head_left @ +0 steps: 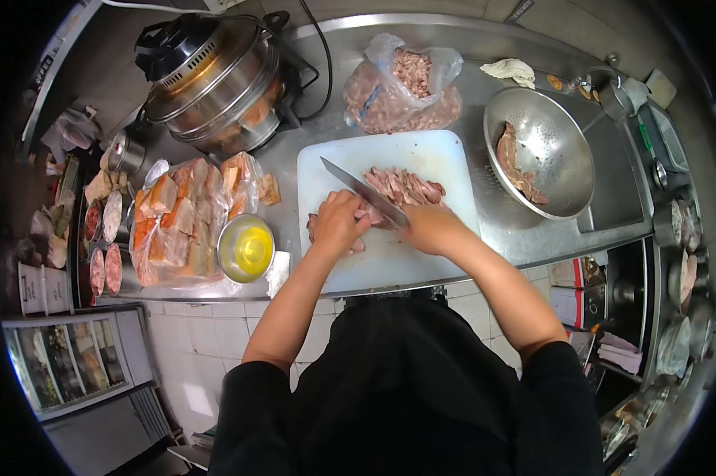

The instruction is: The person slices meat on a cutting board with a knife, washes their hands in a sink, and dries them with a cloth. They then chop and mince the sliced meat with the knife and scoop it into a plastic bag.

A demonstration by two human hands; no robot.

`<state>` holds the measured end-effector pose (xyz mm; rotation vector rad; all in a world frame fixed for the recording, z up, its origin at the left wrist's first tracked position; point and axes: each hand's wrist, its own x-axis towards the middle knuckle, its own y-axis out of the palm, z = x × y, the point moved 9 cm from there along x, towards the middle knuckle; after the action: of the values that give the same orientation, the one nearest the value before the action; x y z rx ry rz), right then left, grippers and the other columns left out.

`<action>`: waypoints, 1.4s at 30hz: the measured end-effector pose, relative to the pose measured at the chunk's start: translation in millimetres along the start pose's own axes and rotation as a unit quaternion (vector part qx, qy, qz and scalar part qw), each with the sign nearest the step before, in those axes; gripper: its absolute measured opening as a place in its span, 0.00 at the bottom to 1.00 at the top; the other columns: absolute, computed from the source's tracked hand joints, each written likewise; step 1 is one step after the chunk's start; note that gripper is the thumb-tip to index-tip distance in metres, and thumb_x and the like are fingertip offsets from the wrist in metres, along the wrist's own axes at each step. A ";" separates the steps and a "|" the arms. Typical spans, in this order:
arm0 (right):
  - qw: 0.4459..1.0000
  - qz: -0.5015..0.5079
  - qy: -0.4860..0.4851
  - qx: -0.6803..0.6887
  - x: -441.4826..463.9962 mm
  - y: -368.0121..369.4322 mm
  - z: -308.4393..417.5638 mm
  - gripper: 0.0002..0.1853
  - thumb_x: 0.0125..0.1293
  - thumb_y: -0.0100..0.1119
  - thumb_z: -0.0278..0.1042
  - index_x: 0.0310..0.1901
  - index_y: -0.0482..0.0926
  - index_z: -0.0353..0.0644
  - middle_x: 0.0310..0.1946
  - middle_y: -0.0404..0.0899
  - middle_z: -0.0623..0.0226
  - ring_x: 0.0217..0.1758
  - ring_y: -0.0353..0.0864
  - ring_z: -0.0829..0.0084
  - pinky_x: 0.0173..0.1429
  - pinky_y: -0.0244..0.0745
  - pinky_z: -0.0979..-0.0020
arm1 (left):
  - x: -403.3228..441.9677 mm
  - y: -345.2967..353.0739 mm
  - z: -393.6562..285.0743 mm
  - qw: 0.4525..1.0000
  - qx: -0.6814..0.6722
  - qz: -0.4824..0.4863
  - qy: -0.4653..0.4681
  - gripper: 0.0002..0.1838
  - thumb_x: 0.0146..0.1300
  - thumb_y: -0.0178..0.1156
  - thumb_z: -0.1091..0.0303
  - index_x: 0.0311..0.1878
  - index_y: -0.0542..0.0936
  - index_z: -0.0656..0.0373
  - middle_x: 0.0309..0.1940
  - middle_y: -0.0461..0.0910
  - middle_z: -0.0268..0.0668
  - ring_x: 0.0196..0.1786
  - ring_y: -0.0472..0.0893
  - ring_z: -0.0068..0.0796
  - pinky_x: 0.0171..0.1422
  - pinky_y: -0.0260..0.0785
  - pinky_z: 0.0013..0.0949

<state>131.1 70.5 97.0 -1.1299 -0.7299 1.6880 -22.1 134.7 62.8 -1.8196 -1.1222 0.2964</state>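
A white cutting board [445, 266] lies on the steel counter in front of me. My right hand [433, 228] grips a kitchen knife [362, 190], its broad blade pointing up and to the left across the board. With bent fingers, my left hand [340, 220] presses on a piece of raw meat [371, 214] beside the blade; the hand covers part of the meat. Behind the knife lies a heap of sliced meat [409, 186]. More meat scraps show at the left hand's outer side and below it.
Right of the board stands a steel colander [584, 170] holding meat strips [516, 163]. A bag of minced meat [405, 91] sits behind. On the left are bagged meat blocks [179, 210], a steel bowl [224, 255] with yellow liquid and a large steel cooker [215, 103] with a cord.
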 end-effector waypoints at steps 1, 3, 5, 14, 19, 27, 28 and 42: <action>0.999 0.045 0.024 0.003 -23.6 -11.8 2.2 0.18 0.69 0.57 0.37 0.54 0.79 0.34 0.45 0.87 0.42 0.51 0.87 0.44 0.57 0.79 0.48 | 0.0 0.0 0.4 1.000 0.000 -0.005 0.003 0.12 0.53 0.70 0.67 0.41 0.84 0.59 0.42 0.81 0.38 0.51 0.78 0.46 0.57 0.71 0.46; 0.994 0.095 0.048 0.008 -22.9 7.2 -2.3 0.16 0.68 0.54 0.33 0.53 0.81 0.36 0.45 0.87 0.43 0.52 0.87 0.45 0.57 0.79 0.48 | -0.2 2.4 6.1 1.000 0.000 -0.007 0.002 0.12 0.53 0.70 0.66 0.40 0.84 0.59 0.42 0.82 0.38 0.51 0.78 0.46 0.57 0.71 0.46; 0.999 0.013 0.027 0.027 6.5 44.4 -14.4 0.17 0.69 0.55 0.35 0.55 0.80 0.36 0.46 0.87 0.43 0.52 0.87 0.45 0.58 0.80 0.49 | 0.4 1.9 5.2 1.000 -0.007 -0.018 0.014 0.12 0.53 0.71 0.65 0.40 0.84 0.58 0.41 0.82 0.37 0.51 0.78 0.46 0.57 0.71 0.46; 0.989 0.119 0.053 0.067 -14.7 2.5 5.1 0.18 0.70 0.55 0.36 0.54 0.79 0.32 0.35 0.87 0.45 0.31 0.90 0.53 0.43 0.84 0.54 | -3.3 2.3 8.0 1.000 0.005 -0.025 -0.004 0.10 0.52 0.71 0.66 0.37 0.83 0.56 0.40 0.81 0.33 0.53 0.78 0.41 0.55 0.68 0.45; 0.988 0.036 0.064 0.134 31.3 45.2 -8.5 0.17 0.69 0.57 0.36 0.50 0.78 0.29 0.24 0.85 0.50 0.19 0.84 0.57 0.29 0.79 0.57 | 1.7 4.3 7.7 1.000 0.001 -0.021 -0.007 0.11 0.53 0.72 0.64 0.37 0.83 0.55 0.40 0.81 0.34 0.51 0.78 0.42 0.55 0.69 0.45; 0.912 0.054 0.022 0.405 14.1 35.3 -75.1 0.16 0.66 0.63 0.36 0.50 0.80 0.33 0.18 0.79 0.64 0.14 0.78 0.71 0.20 0.71 0.66 | -0.1 4.8 -1.7 0.999 0.031 -0.024 -0.022 0.10 0.54 0.72 0.64 0.36 0.84 0.57 0.39 0.83 0.36 0.48 0.79 0.43 0.53 0.72 0.42; 0.901 0.051 0.025 0.429 3.8 27.3 -82.9 0.17 0.66 0.64 0.36 0.51 0.80 0.34 0.19 0.80 0.63 0.14 0.77 0.71 0.20 0.71 0.66 | -0.2 4.4 -3.5 0.999 0.032 -0.025 -0.028 0.09 0.55 0.72 0.65 0.36 0.84 0.57 0.38 0.83 0.36 0.49 0.79 0.43 0.54 0.73 0.42; 0.981 -0.110 0.144 0.065 -91.9 20.2 -136.8 0.26 0.68 0.55 0.37 0.67 0.71 0.45 0.39 0.88 0.46 0.44 0.88 0.43 0.53 0.80 0.46 | 2.5 8.3 -6.6 0.995 0.054 0.034 -0.082 0.08 0.61 0.68 0.63 0.40 0.83 0.54 0.44 0.82 0.33 0.53 0.78 0.39 0.56 0.73 0.41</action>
<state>260.9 -25.6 58.3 -1.1278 -0.5324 1.3314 -12.0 131.7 60.2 -1.7650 -1.1353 0.5437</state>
